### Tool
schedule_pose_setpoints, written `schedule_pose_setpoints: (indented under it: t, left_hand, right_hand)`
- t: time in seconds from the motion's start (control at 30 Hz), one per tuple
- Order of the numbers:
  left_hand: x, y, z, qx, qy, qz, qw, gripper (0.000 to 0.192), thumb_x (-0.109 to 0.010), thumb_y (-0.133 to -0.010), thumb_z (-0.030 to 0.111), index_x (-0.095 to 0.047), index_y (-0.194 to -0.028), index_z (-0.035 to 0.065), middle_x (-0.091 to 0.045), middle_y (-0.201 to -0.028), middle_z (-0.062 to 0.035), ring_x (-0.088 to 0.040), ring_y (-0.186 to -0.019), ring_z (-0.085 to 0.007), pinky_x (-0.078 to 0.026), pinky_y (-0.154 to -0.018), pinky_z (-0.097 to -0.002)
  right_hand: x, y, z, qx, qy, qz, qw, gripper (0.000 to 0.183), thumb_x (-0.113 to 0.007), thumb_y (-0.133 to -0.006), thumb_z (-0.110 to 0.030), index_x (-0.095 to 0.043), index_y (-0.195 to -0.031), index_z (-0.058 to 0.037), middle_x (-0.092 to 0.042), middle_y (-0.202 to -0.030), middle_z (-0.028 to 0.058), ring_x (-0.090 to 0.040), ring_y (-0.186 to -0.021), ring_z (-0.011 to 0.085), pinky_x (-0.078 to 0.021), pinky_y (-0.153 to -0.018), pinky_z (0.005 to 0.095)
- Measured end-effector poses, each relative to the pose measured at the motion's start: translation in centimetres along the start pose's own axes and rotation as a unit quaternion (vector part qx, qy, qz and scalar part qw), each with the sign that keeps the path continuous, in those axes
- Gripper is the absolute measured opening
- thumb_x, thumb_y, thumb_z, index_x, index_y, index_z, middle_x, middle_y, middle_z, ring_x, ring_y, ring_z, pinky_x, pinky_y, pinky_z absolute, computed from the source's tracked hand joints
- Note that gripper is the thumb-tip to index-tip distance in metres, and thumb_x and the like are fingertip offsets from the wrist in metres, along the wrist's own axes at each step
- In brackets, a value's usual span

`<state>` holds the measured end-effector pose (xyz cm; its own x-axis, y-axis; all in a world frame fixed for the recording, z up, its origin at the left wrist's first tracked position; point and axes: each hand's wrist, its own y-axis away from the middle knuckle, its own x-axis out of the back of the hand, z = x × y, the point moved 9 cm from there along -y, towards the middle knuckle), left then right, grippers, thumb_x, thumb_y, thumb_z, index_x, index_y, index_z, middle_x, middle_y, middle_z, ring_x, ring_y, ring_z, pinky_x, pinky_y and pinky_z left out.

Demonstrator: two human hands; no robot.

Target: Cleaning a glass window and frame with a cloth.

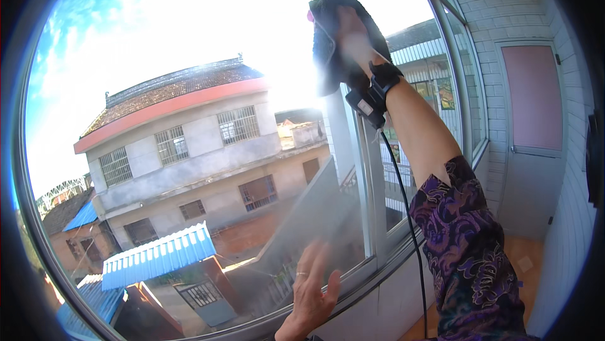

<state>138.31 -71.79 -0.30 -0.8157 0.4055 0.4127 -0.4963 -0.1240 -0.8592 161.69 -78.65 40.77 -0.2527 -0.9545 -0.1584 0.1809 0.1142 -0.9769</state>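
Note:
My right hand, raised high, presses a dark cloth against the upper part of the window at its upright frame bar. A black device is strapped at that wrist, and a black cable hangs down from it. Low in the view, my left hand, with a ring on one finger, is up near the window pane above the bottom rail. Its fingers are spread and hold nothing. Whether they touch the glass I cannot tell.
The window's bottom frame runs along a low white wall. On the right stand a door with a pink panel and a white tiled wall. Through the glass show a grey building and a blue corrugated roof.

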Motion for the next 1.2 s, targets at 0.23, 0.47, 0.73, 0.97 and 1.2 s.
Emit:
schedule_pose_setpoints:
  t: [0.23, 0.47, 0.73, 0.97, 1.2]
  left_hand:
    - [2.6, 1.2, -0.1, 0.022, 0.012, 0.012, 1.0, 0.048, -0.06, -0.08, 0.008, -0.046, -0.125, 0.0014, -0.042, -0.13, -0.0228, -0.038, -0.123, -0.0386, -0.033, -0.101, -0.0432]
    - [1.9, 2.2, -2.3, 0.064, 0.001, 0.012, 0.998, 0.044, -0.059, -0.08, 0.006, -0.049, -0.123, 0.0027, -0.043, -0.131, -0.0189, -0.043, -0.122, -0.0317, -0.036, -0.1, -0.0385]
    - [-0.6, 4.1, -1.4, 0.061, 0.005, -0.028, 0.998, 0.047, -0.06, -0.08, 0.005, -0.048, -0.125, 0.0028, -0.043, -0.132, -0.0188, -0.042, -0.123, -0.0316, -0.036, -0.1, -0.0398]
    - [-6.3, 5.5, -0.3, 0.059, 0.043, -0.093, 0.993, 0.048, -0.061, -0.08, 0.005, -0.046, -0.125, 0.0011, -0.043, -0.131, -0.0202, -0.041, -0.123, -0.0332, -0.035, -0.1, -0.0401]
    - [-8.8, 6.7, -1.0, 0.115, 0.025, -0.105, 0.988, 0.047, -0.059, -0.081, 0.008, -0.045, -0.125, -0.0003, -0.041, -0.132, -0.0205, -0.04, -0.123, -0.034, -0.035, -0.101, -0.041]
  right_hand:
    - [0.2, -11.7, 2.3, -0.013, 0.178, -0.009, 0.984, 0.046, -0.051, -0.084, -0.038, -0.047, -0.123, -0.0142, -0.051, -0.121, 0.0196, -0.048, -0.112, 0.043, -0.0433, -0.09, 0.0461]
    - [-0.8, -4.2, 1.8, -0.028, 0.125, -0.056, 0.99, 0.043, -0.054, -0.081, -0.034, -0.05, -0.121, -0.0184, -0.045, -0.128, 0.016, -0.045, -0.115, 0.0399, -0.0446, -0.089, 0.0466]
    - [4.8, 20.6, -7.9, 0.074, 0.071, 0.035, 0.994, 0.044, -0.064, -0.075, -0.018, -0.052, -0.116, -0.0035, -0.05, -0.118, 0.0177, -0.048, -0.111, 0.0347, -0.0436, -0.088, 0.0447]
    - [7.2, 42.2, -8.3, -0.169, -0.286, -0.271, 0.904, 0.038, -0.063, -0.083, -0.011, -0.05, -0.117, -0.0008, -0.054, -0.114, 0.0118, -0.049, -0.107, 0.0245, -0.0424, -0.094, 0.0357]
    - [11.2, 53.2, -11.8, -0.239, -0.292, -0.421, 0.825, 0.037, -0.063, -0.083, -0.01, -0.051, -0.116, -0.0005, -0.054, -0.112, 0.0114, -0.05, -0.105, 0.0233, -0.0427, -0.091, 0.0349]
